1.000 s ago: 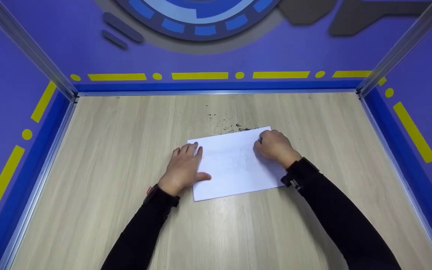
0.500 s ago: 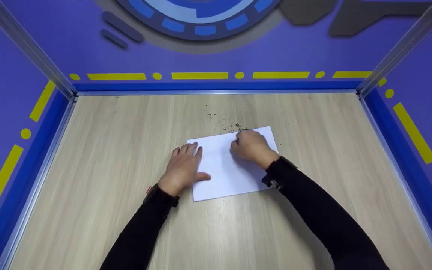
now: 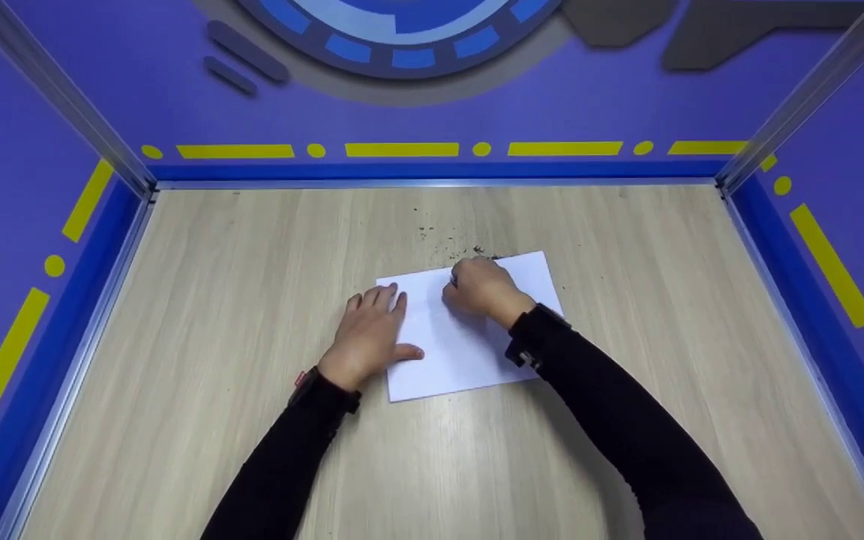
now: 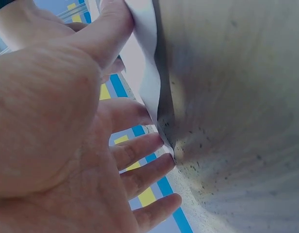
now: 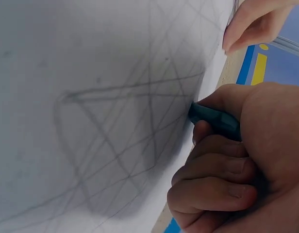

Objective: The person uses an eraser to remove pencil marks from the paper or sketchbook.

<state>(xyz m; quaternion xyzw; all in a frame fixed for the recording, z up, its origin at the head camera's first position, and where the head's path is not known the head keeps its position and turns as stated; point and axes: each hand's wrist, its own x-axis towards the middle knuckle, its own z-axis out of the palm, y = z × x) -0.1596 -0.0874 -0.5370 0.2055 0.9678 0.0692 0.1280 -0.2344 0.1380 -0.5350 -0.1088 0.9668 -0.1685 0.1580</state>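
A white sheet of paper [image 3: 439, 367] lies slightly turned on the wooden table. My left hand [image 3: 368, 337] rests spread along the sheet's left edge, thumb on the paper. Over the far middle of the sheet, my right hand [image 3: 481, 289] has its fingers curled. In the right wrist view it grips a small dark teal eraser [image 5: 215, 120], one end against the paper and the rest hidden in the fist. Crossing grey pencil lines [image 5: 120, 90] show on the paper there. From the left wrist, the sheet's edge looks slightly raised beside my fingers.
Dark crumbs [image 3: 478, 249] are scattered on the table [image 3: 267, 247] just beyond the sheet's far edge. Blue-purple panels with yellow marks, including the back wall [image 3: 402, 124], enclose the table at the back and both sides.
My right hand has moved left across the upper part of the sheet, from near its right corner to about the middle. The left hand and the paper have stayed in place.
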